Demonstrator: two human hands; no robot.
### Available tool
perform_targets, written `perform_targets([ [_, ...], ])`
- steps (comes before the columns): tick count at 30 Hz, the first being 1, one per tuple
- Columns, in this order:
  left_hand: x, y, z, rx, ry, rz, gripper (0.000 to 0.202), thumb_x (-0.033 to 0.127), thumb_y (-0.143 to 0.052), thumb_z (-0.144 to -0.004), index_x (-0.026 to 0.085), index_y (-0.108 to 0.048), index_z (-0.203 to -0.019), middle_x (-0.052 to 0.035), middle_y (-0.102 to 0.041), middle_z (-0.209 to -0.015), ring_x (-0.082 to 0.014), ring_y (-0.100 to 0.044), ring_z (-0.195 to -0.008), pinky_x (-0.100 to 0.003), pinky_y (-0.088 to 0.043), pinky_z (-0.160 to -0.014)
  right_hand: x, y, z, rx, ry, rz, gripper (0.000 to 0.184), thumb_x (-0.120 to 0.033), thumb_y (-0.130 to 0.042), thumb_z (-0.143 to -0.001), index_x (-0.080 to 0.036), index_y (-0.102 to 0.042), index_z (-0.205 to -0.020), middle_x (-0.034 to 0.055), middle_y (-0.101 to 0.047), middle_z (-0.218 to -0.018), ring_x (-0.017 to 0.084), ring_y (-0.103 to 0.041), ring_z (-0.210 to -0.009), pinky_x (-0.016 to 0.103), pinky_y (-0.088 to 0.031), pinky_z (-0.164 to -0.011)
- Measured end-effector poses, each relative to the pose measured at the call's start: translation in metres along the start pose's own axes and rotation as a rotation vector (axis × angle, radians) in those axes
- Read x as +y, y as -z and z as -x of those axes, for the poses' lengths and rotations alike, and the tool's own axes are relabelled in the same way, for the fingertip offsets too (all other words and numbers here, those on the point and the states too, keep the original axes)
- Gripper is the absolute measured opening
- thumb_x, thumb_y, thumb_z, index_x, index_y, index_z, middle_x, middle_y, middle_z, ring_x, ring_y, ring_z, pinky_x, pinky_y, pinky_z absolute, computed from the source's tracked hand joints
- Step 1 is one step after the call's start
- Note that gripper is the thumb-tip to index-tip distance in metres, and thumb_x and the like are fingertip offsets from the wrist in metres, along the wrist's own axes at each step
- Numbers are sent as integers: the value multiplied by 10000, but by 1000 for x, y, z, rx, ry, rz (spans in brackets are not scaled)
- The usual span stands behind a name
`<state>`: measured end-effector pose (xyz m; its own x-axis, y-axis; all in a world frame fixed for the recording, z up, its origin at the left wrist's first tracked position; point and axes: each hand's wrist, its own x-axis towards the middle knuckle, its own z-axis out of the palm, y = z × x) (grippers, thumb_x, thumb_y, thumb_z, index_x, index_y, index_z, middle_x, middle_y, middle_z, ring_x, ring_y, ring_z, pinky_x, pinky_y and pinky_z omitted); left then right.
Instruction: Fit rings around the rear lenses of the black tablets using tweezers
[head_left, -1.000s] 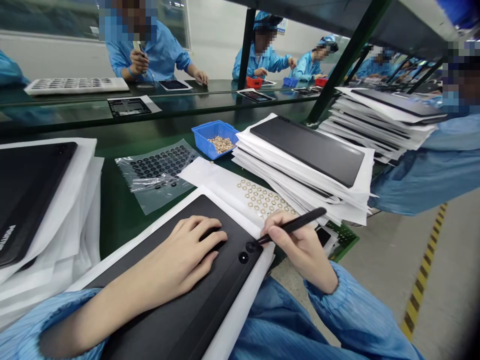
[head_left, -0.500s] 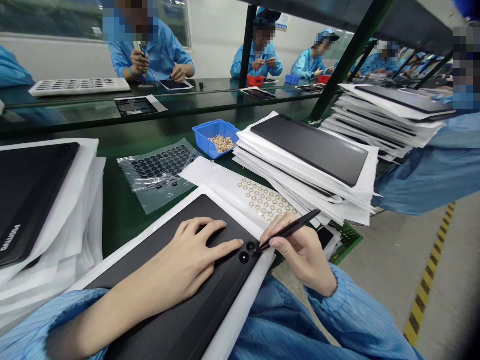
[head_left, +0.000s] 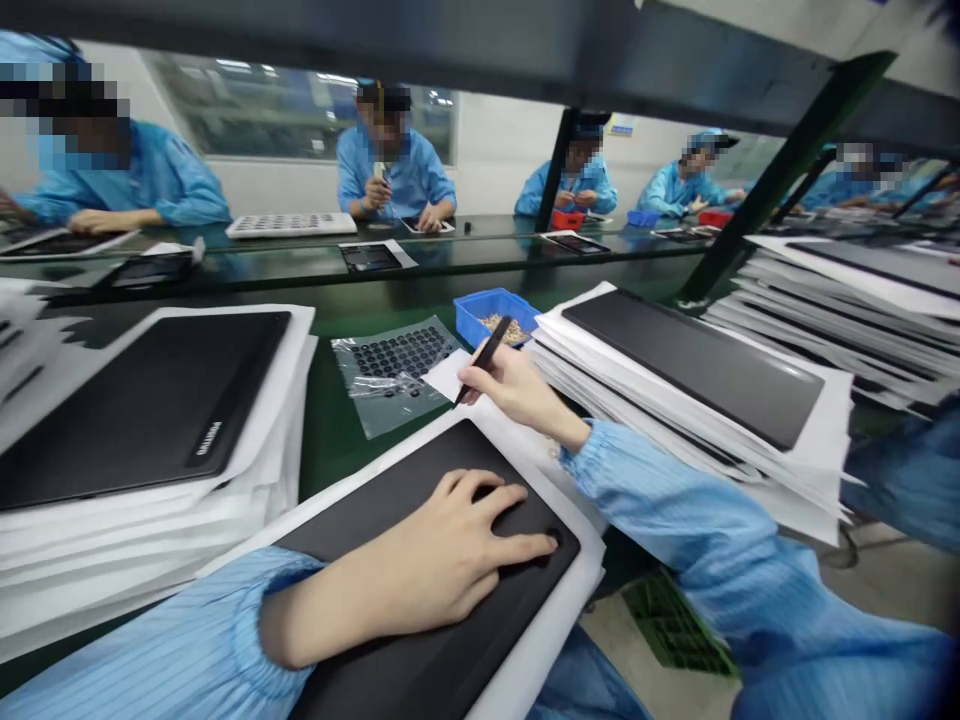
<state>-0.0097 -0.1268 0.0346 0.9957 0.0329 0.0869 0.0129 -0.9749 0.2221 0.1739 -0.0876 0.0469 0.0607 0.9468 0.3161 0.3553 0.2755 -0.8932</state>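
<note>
My left hand [head_left: 442,555] lies flat with fingers spread on a black tablet back cover [head_left: 397,660], which rests on white foam sheet. Its index fingertip touches the cover near a round camera hole [head_left: 555,537]. My right hand [head_left: 514,392] is raised over the table, closed on black tweezers [head_left: 484,357]. The tweezer tip points down at the corner of a white sheet [head_left: 444,375], beside a clear plastic sheet of small black rings [head_left: 395,358]. A blue tray [head_left: 471,312] of small gold rings stands just behind the hand.
Stacks of black covers layered with white foam stand at the left [head_left: 150,400] and right [head_left: 697,365], with a further stack at far right [head_left: 855,290]. A black shelf post [head_left: 750,205] rises at the right. Several people in blue coats work across the green bench [head_left: 315,265].
My right hand lifted the tweezers away from the camera holes and moved forward and left toward the sheet of black rings. My head turned left, shifting the view. My left hand stayed on the cover.
</note>
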Motion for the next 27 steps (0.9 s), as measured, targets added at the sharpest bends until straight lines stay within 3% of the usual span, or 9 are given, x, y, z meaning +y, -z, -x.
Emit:
perform_targets([
  [4,0,3,1,18,-1,-7,462,193,-428,-895,335,-418,-1334,-76,-417,-1351,-296,-400,-1169,-466,-373,-963,36,-32,-47,-100,-50,-20,167,-251,-651,-755,-173,-508,-717,-2,-611,-590,172,-662,-564,276,-549,-549],
  [10,0,3,3,50,-2,-6,432,217,-429,-905,310,-442,-1326,-65,-456,-1314,-270,-396,-1193,-428,-365,-978,63,-42,-48,-158,-56,-42,153,-267,-602,-785,-168,-486,-786,28,-639,-719,167,-684,-684,298,-575,-667],
  [15,-1,2,3,65,0,-8,429,215,-437,-898,266,-447,-1324,-76,-458,-1331,-275,-408,-1182,-433,-363,-977,58,-40,-42,-183,-34,21,96,-234,-528,-828,-182,-448,-840,46,-653,-773,169,-686,-752,306,-563,-704],
  [21,0,4,2,59,-4,-5,438,197,-454,-884,256,-451,-1319,-74,-479,-1319,-269,-404,-1188,-424,-363,-979,40,-36,-37,-231,111,259,99,-222,-416,-901,-174,-467,-832,72,-657,-813,166,-637,-773,307,-482,-788],
  [27,0,4,4,64,-8,-27,426,211,-457,-890,245,-447,-1314,-72,-494,-1296,-254,-422,-1157,-410,-358,-984,28,-31,-36,-351,170,448,90,-221,-441,-904,-180,-476,-833,85,-685,-804,187,-637,-747,267,-438,-703],
])
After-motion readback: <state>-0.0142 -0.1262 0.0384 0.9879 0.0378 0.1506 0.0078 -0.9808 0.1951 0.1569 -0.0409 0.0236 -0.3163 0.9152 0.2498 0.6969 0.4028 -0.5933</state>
